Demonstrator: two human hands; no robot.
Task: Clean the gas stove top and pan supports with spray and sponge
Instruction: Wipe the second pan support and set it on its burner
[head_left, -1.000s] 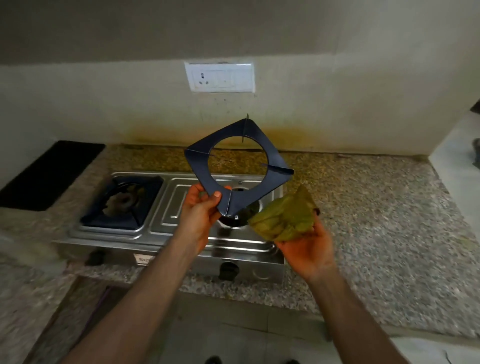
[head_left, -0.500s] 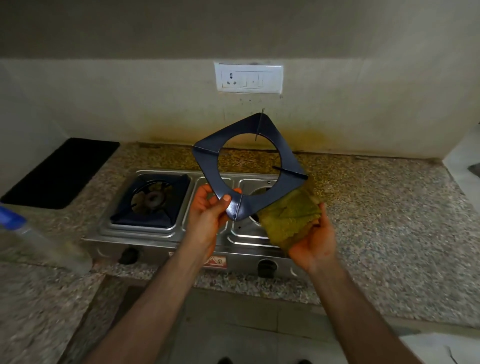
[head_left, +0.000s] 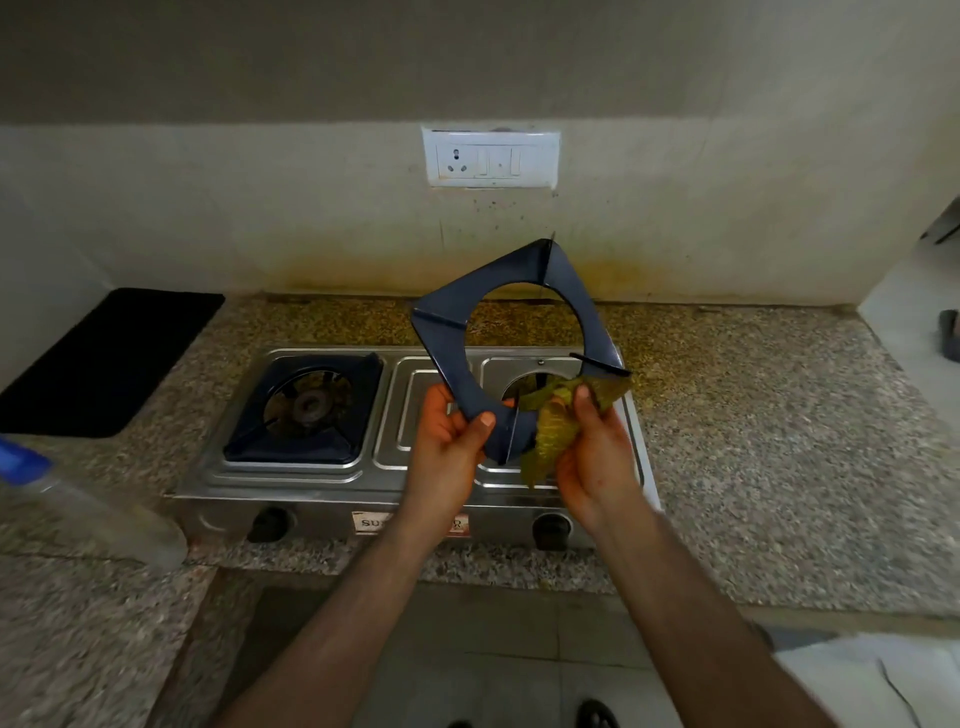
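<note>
A: Nearest the camera, two bare forearms reach up from the bottom edge. Left hand (head_left: 448, 448) grasps the lower corner of the dark blue square metal pan support (head_left: 519, 353), thumb on its front face, fingers behind. Support is held tilted in the air above the right burner well, clear of the stove.

B: Right hand?

A: Right hand (head_left: 592, 457) pinches a crumpled yellow-green cleaning cloth (head_left: 550, 431) against the support's lower right edge, thumb on top of the cloth. Cloth touches the support; part of it hangs below.

B: Next, the stove.

A: Two-burner stainless steel gas stove (head_left: 415, 483) sits on the speckled granite counter (head_left: 779, 441). Two black knobs on its front, a label between them, partly hidden by the left wrist. Second dark blue pan support (head_left: 306, 415) is seated over the left burner.

B: Left side of the counter?

A: Clear plastic spray bottle with a blue top (head_left: 78, 499), blurred, near the left edge. Beyond it, a black rectangular mat (head_left: 104, 358).

B: Farthest?

A: White switch-and-socket plate (head_left: 491, 158) on the stained cream wall.
</note>
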